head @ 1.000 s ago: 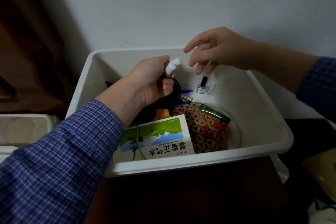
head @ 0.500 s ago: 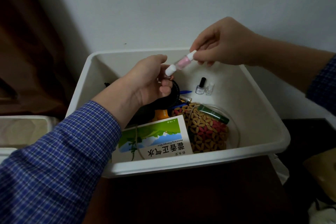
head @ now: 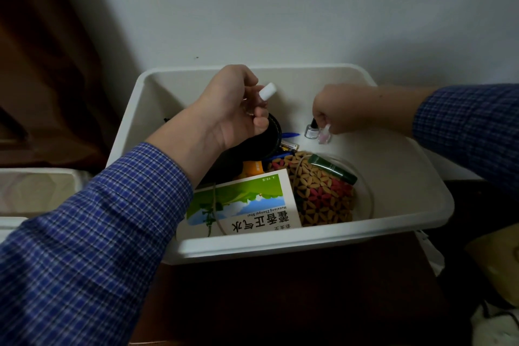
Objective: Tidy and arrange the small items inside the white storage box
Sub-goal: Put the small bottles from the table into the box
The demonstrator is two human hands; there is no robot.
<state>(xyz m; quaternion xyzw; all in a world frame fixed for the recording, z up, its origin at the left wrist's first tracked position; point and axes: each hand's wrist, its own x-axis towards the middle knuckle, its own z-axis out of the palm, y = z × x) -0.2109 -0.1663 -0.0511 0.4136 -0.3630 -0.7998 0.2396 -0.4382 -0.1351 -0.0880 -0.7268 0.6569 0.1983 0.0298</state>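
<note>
A: Change since half a second back: our right hand (head: 338, 112) has come down from above the rim to the floor of the white storage box (head: 415, 177), bringing the pink bottle (head: 325, 136) with it.

B: Entry one, pink bottle. We list it upright on the box floor near the far wall, just beside the clear bottle with a black cap (head: 311, 129). Our fingers are curled down onto its top, pinching it.

A: Entry two, our left hand (head: 227, 109). It hovers over the box's left half, fingers curled round a small bottle with a white cap (head: 266, 91); the cap sticks out past the fingers.

B: Entry three, remaining contents. A black round case (head: 269, 137) under our left hand; a green-and-white medicine carton (head: 247, 205) at the near wall; a flower-patterned pouch (head: 320, 194) to its right, with a dark green tube (head: 331, 170) lying on it.

A: Also a blue pen (head: 290, 135) and a battery (head: 289, 146) between case and bottles.
</note>
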